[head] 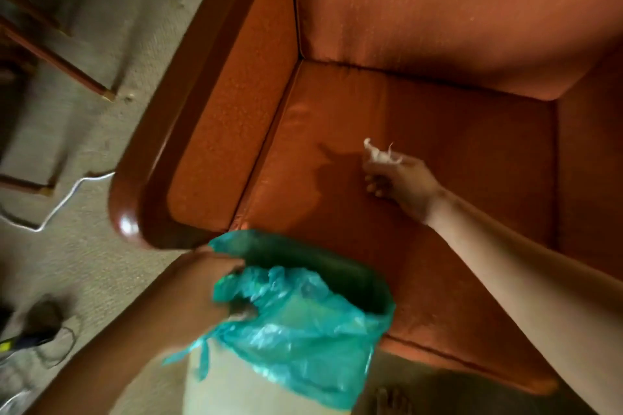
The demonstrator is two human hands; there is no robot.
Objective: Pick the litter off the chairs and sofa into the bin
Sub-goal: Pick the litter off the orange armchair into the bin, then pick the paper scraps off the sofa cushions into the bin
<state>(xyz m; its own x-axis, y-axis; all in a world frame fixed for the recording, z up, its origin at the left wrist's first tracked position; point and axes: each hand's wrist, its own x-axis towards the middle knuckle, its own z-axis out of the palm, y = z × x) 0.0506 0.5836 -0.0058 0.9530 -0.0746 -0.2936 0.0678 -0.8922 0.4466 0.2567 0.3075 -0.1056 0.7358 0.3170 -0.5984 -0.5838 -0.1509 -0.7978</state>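
1. Litter [379,153]: small white scrap, crumpled and wispy w/ frayed ends; paper or tissue, cannot tell which. Position: pinched at the fingertips of the R hand [401,182], held above the seat cushion [472,145], approx. mid-seat. Scrap is clear of the cushion; its shadow falls on the seat to the left.

2. R hand: fingers curled, closed on the scrap. Forearm is bare and extends in from lower right.

3. L hand [215,283]: fingers curled over the near-left rim of the bin [236,387], gripping rim and liner together. Image is motion-blurred here, so exact finger layout is unclear.

4. Bin: pale, smooth-walled body, round-ish mouth. Fitted w/ a teal plastic liner [303,323], thin, glossy and wrinkled, folded over the rim w/ a loose tail hanging at the front. Bin mouth sits just beside the front-left corner of the armchair, below the R hand in frame and apart from it.

5. Armchair: orange-brown upholstery w/ grained, leather-like texture and stitched seams at cushion edges. The armrest [161,158] has a polished dark-wood surround w/ a rounded, shiny front corner.

6. Floor: grey-beige carpet [101,77], short, coarse pile. On it are a white cable [64,202] w/ a loose bend, left of the armrest, and a dark object w/ thin cord [43,317] at lower left. Wooden furniture legs [60,61] stand at upper left. A bare foot [392,401] shows at the bottom edge.
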